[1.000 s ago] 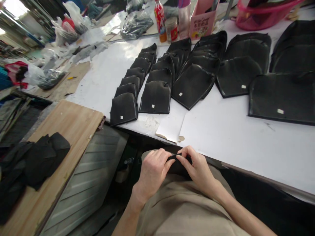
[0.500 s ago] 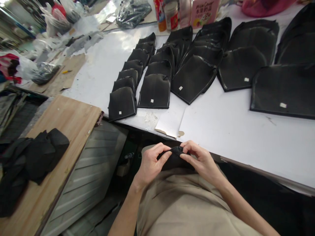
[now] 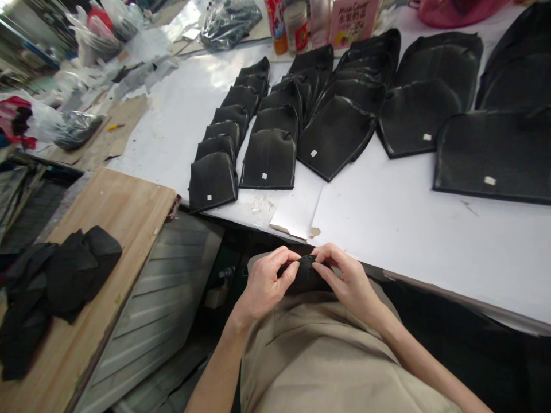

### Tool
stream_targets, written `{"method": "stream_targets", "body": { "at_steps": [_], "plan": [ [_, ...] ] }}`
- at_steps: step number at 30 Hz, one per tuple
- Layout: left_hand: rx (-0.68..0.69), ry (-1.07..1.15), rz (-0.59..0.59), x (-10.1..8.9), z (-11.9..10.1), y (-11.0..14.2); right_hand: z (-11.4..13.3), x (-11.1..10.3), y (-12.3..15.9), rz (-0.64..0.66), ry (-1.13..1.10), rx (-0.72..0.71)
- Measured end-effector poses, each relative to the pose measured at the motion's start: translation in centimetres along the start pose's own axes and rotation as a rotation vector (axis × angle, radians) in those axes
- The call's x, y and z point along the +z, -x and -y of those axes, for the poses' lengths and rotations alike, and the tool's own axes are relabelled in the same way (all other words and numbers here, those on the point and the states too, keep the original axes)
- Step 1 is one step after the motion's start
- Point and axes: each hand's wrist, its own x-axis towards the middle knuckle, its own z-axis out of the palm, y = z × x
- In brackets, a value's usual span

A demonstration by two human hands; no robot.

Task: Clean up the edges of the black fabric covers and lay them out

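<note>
Over my lap, both hands pinch one piece of black fabric (image 3: 306, 277) by its upper edge. My left hand (image 3: 269, 279) has its thumb and fingers closed on the left of that edge. A short way off, my right hand (image 3: 344, 276) grips the right of it between thumb and fingers. A small fold of the fabric shows between the fingertips; its lower part hangs dark against the shadow under the table. Beyond my hands, rows of overlapping black shaped panels (image 3: 270, 158) lie on the white table (image 3: 387, 229), the front ones bearing small white stickers.
Left of me, crumpled black cloth (image 3: 81, 264) lies on a wooden board (image 3: 129, 192). Along the table's back stand a jar (image 3: 296, 28), an orange bottle (image 3: 276, 26) and a pink box (image 3: 353, 23). Plastic bags (image 3: 230, 23) and a yellow-handled tool (image 3: 115, 127) are at the far left.
My fingertips have drawn slightly closer together on the fabric edge, and the fold between them has shifted. The view has moved a little; the panels stay put.
</note>
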Motion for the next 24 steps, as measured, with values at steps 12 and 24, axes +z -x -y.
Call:
{"method": "stream_targets", "body": {
  "at_steps": [12, 24],
  "plan": [
    [-0.354, 0.538, 0.022, 1.8, 2.2, -1.1, -1.7, 0.7, 0.9, -0.034, 0.313, -0.253],
    [-0.417, 0.665, 0.067, 2.2, 2.0, -1.8, -1.2, -0.3, 0.8, -0.071, 0.319, -0.401]
  ]
}}
